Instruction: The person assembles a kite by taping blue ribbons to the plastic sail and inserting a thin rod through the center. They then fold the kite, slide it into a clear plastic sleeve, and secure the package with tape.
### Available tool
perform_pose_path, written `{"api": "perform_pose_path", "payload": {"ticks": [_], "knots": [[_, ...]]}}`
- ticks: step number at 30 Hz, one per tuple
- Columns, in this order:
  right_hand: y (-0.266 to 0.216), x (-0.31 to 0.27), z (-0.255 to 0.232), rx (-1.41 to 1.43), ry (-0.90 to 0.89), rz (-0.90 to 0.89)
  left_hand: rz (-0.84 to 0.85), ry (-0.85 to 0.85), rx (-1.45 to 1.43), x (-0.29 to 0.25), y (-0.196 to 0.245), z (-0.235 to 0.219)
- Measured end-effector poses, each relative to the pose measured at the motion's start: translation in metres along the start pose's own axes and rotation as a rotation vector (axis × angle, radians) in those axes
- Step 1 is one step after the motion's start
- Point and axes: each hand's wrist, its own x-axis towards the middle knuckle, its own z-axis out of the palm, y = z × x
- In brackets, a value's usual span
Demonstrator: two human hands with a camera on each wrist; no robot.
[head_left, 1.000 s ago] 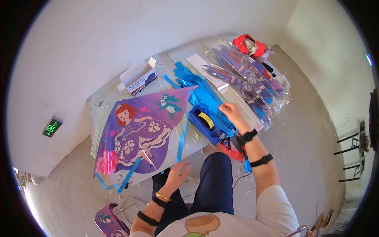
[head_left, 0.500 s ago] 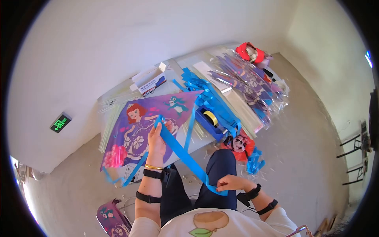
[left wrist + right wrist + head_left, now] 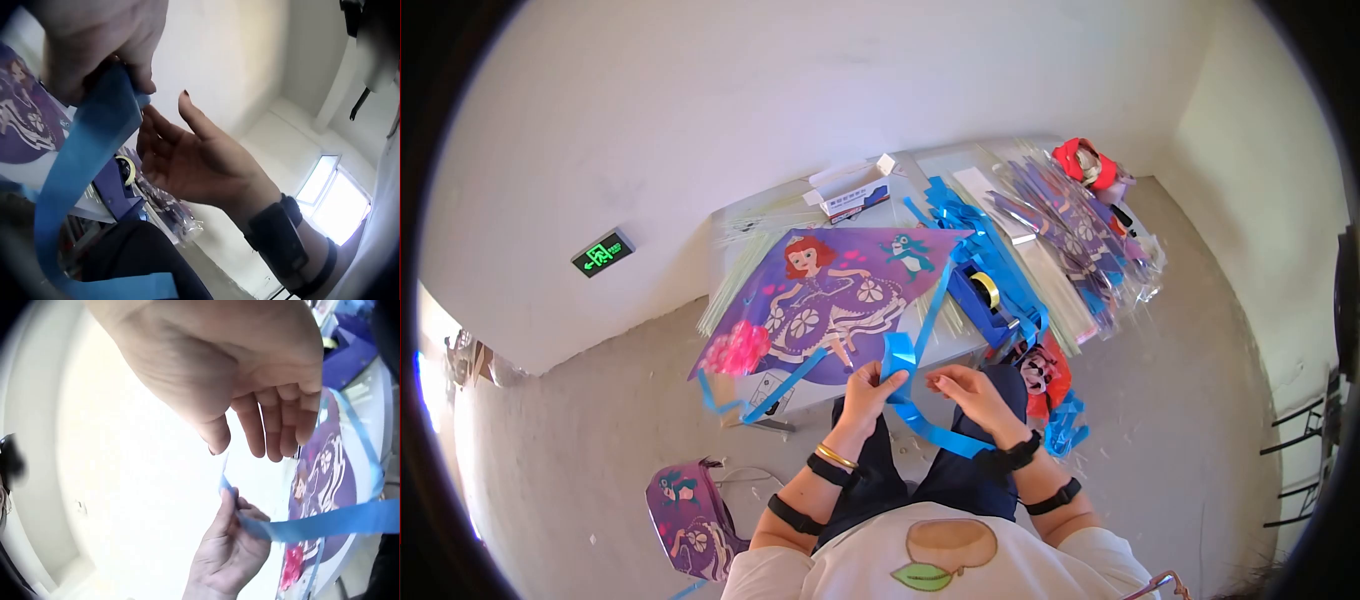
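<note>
Blue ribbon is hanging in front of the table, held above the person's lap. Left to right, a green exit sign is showing on the wall, and a purple printed piece is lying low beside the person. On the table, a princess-print kite is lying flat, with an open box standing behind it. The left hand is pinching the ribbon between thumb and fingers, and its lower length is curving toward the right wrist. The right hand is hovering open just beside it, fingers loosely bent, holding nothing. Farther right, a blue tape dispenser, blue strips and plastic-wrapped prints are resting on the table.
</note>
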Motion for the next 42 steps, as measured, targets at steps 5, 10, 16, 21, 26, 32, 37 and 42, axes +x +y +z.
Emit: {"api": "perform_pose_path", "payload": {"ticks": [5, 10, 16, 21, 26, 32, 37, 42], "knots": [[0.015, -0.002, 0.048, 0.009, 0.036, 0.070, 0.010, -0.004, 0.147, -0.033, -0.006, -0.012], [0.016, -0.019, 0.071, 0.088, 0.065, 0.018, 0.041, -0.052, 0.065, -0.064, 0.004, -0.020], [0.012, -0.039, 0.072, 0.066, 0.204, -0.096, -0.127, -0.059, 0.057, -0.094, -0.040, -0.049], [0.007, -0.043, 0.066, 0.094, 0.238, -0.064, -0.182, -0.353, 0.293, -0.111, -0.068, -0.067], [-0.001, -0.029, 0.075, 0.168, 0.159, -0.021, 0.089, -0.944, 0.710, -0.119, -0.053, -0.077], [0.070, 0.054, 0.097, 0.336, -0.095, 0.363, -0.062, -0.520, 1.169, -0.086, -0.002, -0.118], [0.099, 0.097, 0.132, 0.258, -0.205, 0.410, -0.021, -0.047, 1.235, -0.053, -0.036, -0.162], [0.168, 0.127, 0.138, -0.136, -0.020, 0.395, 0.055, 0.066, 1.160, -0.026, -0.055, -0.169]]}}
